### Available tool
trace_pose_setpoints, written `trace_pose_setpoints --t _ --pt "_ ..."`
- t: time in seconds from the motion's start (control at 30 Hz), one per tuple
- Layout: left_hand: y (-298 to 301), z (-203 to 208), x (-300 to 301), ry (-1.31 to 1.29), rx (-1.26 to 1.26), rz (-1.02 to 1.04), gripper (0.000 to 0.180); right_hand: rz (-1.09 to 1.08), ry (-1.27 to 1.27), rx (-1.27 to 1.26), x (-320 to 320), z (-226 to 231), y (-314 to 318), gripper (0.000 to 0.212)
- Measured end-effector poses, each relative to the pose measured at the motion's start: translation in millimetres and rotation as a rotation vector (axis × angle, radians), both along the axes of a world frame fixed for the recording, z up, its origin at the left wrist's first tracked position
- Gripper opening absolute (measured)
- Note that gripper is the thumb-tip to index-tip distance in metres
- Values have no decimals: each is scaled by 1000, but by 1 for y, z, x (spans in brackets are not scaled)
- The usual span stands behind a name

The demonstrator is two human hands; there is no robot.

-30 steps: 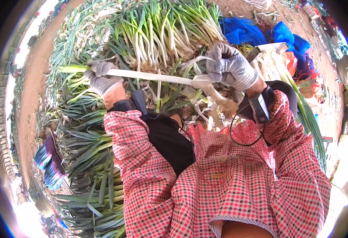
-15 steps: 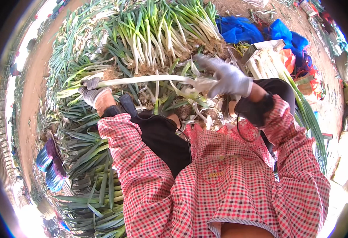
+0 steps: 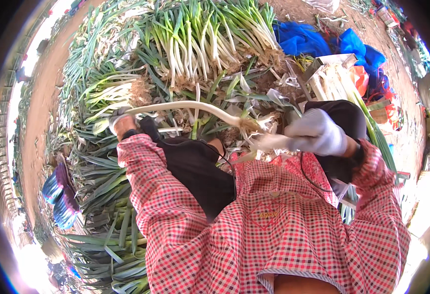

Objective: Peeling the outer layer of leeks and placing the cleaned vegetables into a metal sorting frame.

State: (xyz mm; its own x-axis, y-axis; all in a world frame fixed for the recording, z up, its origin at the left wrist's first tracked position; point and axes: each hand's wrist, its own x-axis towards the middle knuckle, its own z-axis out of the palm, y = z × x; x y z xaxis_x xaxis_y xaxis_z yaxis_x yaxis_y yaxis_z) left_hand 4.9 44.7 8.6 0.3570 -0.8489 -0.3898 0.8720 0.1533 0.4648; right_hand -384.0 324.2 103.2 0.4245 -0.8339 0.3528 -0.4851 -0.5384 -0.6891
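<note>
In my gloved left hand (image 3: pixel 121 120) is a long green onion (image 3: pixel 190 105), gripped at its leafy part. Its white stalk reaches across to the right and ends in a rooty base. My gloved right hand (image 3: pixel 320 133) is closed beside that root end, over my right knee. A pale, motion-blurred strip of peeled outer skin (image 3: pixel 273 142) trails from its fingers towards the roots. Whether the strip is still joined to the stalk I cannot tell. Loose peelings (image 3: pixel 239 88) litter the ground beyond the stalk.
Ahead lies a row of peeled green onions (image 3: pixel 195 44), with a smaller bunch (image 3: pixel 119 93) at the left. Unpeeled ones (image 3: pixel 112 235) are heaped left of my leg. By my right knee stands another bundle (image 3: pixel 335 83); blue netting (image 3: pixel 303 39) lies beyond.
My right hand has moved down and right, from open, blurred fingers at the root end to a closed grip on the peeled skin. The onion's root end has dipped.
</note>
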Motion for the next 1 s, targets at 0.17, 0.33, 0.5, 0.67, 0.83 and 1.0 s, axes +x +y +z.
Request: trace_pose_setpoints --t 0.17,0.33,0.5,0.67,0.83,1.0 --pt "-2 -7 15 2 -19 43 29 -85 447 562 -30 -7 39 15" --pt "-5 -1 -12 79 -138 33 28 -136 543 72 -10 -45 4 27" --pt "2 13 -26 149 -327 -1 27 -548 447 -670 82 36 -55 51" --pt "5 27 -46 316 -562 -96 25 -665 522 262 70 10 -143 40" --pt "6 41 -41 431 -753 -228 25 -437 107 95 41 -19 -117 19" --pt "11 50 -39 521 -850 -230 22 -404 -123 -102 55 -13 -101 25"
